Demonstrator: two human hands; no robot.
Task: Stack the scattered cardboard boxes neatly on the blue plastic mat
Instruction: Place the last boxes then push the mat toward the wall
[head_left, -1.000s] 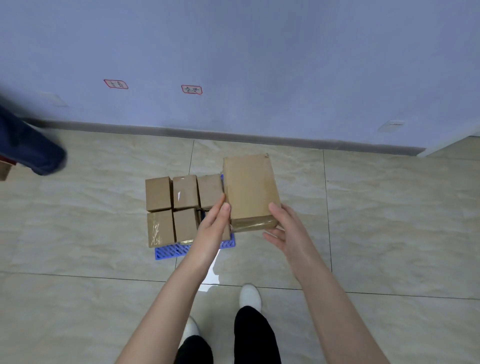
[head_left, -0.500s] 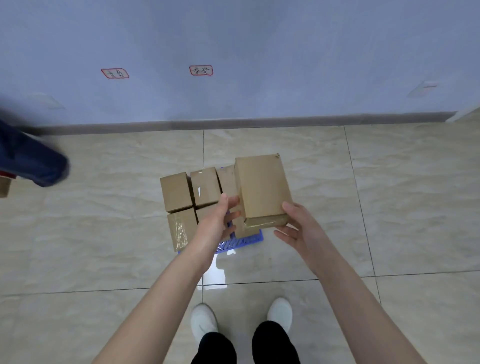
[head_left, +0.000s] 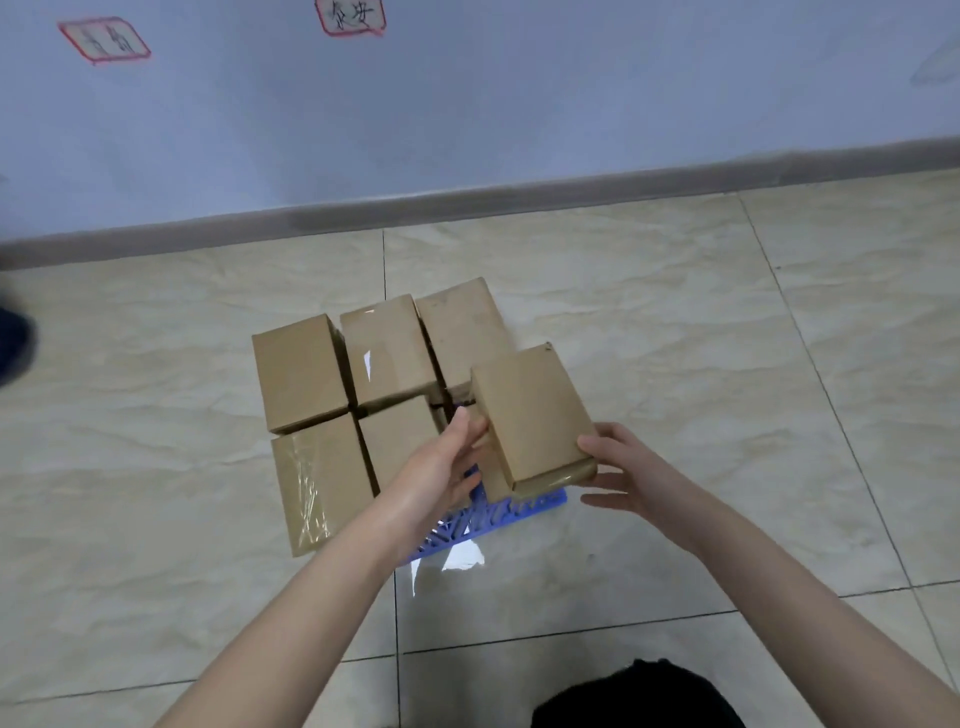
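Observation:
Several brown cardboard boxes stand packed side by side on the blue plastic mat (head_left: 498, 514), whose latticed front corner shows under them. I hold one more cardboard box (head_left: 530, 415) low over the mat's front right corner, next to the back right box (head_left: 462, 332). My left hand (head_left: 447, 462) grips its left side and my right hand (head_left: 623, 467) grips its near right corner. A front left box (head_left: 319, 478) has clear tape on it.
The boxes sit on a glossy beige tiled floor (head_left: 675, 338) close to a blue wall (head_left: 519, 104) with a grey skirting. Two red-framed labels hang on the wall. A dark blue shape (head_left: 13, 343) is at the far left edge.
The held box has come down and nearer the mat's front right corner. The view has closed in on the boxes.

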